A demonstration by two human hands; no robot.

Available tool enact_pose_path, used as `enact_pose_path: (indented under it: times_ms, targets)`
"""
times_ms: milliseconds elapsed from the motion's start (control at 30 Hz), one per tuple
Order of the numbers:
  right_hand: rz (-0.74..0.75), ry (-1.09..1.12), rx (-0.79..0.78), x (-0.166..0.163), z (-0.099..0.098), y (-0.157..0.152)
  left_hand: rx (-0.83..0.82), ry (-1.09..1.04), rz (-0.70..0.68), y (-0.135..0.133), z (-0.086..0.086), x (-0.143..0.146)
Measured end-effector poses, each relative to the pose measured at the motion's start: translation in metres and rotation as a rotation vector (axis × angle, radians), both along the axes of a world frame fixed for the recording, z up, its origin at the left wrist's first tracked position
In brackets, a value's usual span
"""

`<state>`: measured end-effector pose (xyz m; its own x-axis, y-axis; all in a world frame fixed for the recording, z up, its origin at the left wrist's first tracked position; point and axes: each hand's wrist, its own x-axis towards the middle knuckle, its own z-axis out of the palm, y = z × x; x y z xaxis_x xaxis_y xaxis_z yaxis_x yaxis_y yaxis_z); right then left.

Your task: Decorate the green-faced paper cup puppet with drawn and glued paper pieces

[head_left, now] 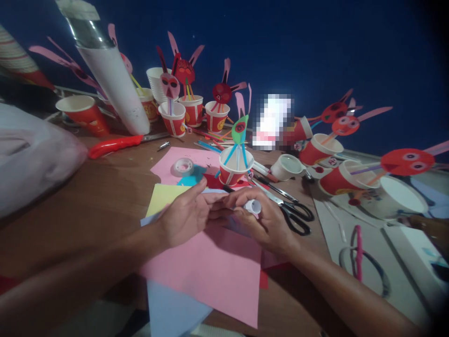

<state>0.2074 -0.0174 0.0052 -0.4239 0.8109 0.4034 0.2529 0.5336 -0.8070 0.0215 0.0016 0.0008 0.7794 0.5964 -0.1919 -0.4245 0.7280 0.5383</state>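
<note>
My right hand [268, 224] is curled round a small white tube [253, 206], whose round end sticks out between thumb and fingers; most of its length is hidden. Facing it, my left hand [189, 210] is open with the palm turned inward, its fingertips meeting the fingers of my right hand. Below both hands lies a pink paper sheet [210, 271] over a light blue sheet [171, 304]. Just beyond them stands a red-and-white paper cup [231, 175] with a green paper face [240, 129] on blue straws.
Black-handled scissors [296, 213] lie right of my right hand. A tape roll [184, 165] and a red-handled cutter [115, 146] are further left. Several cups with paper faces line the blue wall. A white bottle [108, 79] leans at back left, near a plastic bag [35, 159].
</note>
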Motion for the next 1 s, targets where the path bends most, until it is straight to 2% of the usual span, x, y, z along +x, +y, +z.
enact_pose_path:
  times_ms: [633,1000]
  targets:
    - [-0.066,0.034,-0.004,-0.0002,0.0011,0.0017,-0.098,0.127,0.001,-0.0012,-0.0011,0.0010]
    - [-0.022,0.129,-0.149,-0.0051,0.0026,-0.0033,-0.094,0.075,-0.041,-0.0019,-0.0028,0.0051]
